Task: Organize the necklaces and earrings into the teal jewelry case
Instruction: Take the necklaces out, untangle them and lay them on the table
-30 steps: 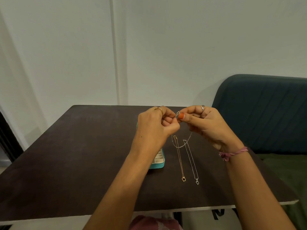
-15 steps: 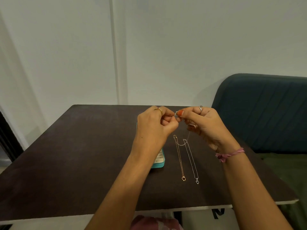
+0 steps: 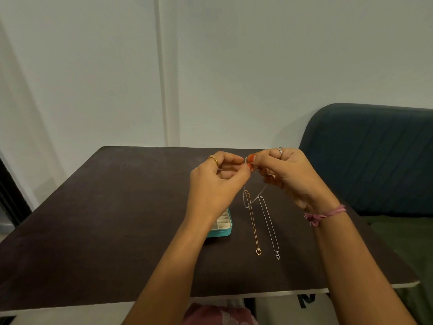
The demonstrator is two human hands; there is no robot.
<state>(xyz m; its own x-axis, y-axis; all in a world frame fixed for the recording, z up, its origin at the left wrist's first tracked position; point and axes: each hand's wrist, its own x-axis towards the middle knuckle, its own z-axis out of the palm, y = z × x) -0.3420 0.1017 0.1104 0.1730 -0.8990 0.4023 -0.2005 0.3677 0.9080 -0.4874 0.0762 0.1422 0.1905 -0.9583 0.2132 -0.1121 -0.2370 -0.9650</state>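
My left hand [image 3: 218,181] and my right hand [image 3: 288,174] are raised above the table, fingertips pinched together on the ends of a thin silver necklace [image 3: 246,202] whose chain hangs in a loop below them. Beneath my left wrist sits the teal jewelry case [image 3: 222,232], open, with cream compartments; most of it is hidden by my forearm. A gold necklace [image 3: 254,226] with a ring pendant and a second silver necklace [image 3: 269,226] with a heart pendant lie stretched out side by side on the table to the right of the case.
The dark brown table [image 3: 105,219] has a pale front edge near me. A dark teal upholstered seat [image 3: 375,156] stands at the right, touching the table's side. A white wall is behind.
My hands have drawn slightly closer together at the clasp, and the hanging loop of chain has shifted a little to the left. The two necklaces on the table have not moved.
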